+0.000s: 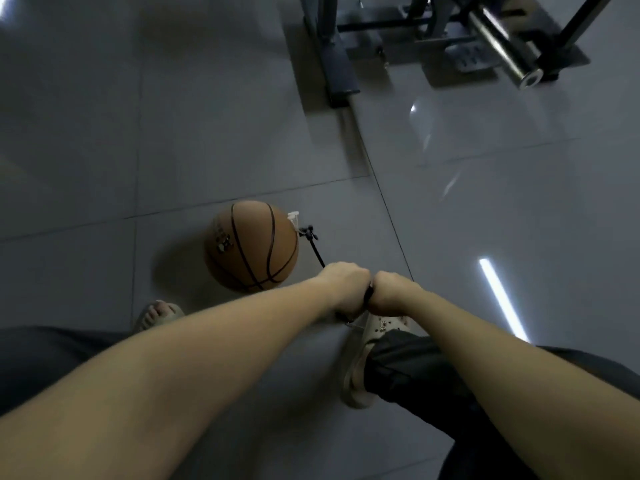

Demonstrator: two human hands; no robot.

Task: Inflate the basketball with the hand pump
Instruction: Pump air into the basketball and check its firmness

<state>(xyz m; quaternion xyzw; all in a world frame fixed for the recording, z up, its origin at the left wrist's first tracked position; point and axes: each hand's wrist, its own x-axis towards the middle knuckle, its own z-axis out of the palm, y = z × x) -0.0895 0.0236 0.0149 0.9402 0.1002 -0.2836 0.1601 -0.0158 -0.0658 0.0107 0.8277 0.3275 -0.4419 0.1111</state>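
Nearest us, our left hand (346, 289) and right hand (389, 294) are fisted side by side around the pump handle (367, 295), mostly hidden. Beyond, the hose (317, 252) reaches the basketball (251, 245) mid-floor (485, 220); round and light, it would likely roll, so we grip only the handle.

Glossy grey floor (207, 116) tiles mirror lights; the matt, pebbled basketball (251, 245) looks leathery; at one o'clock, a polished metal bar (502, 46).
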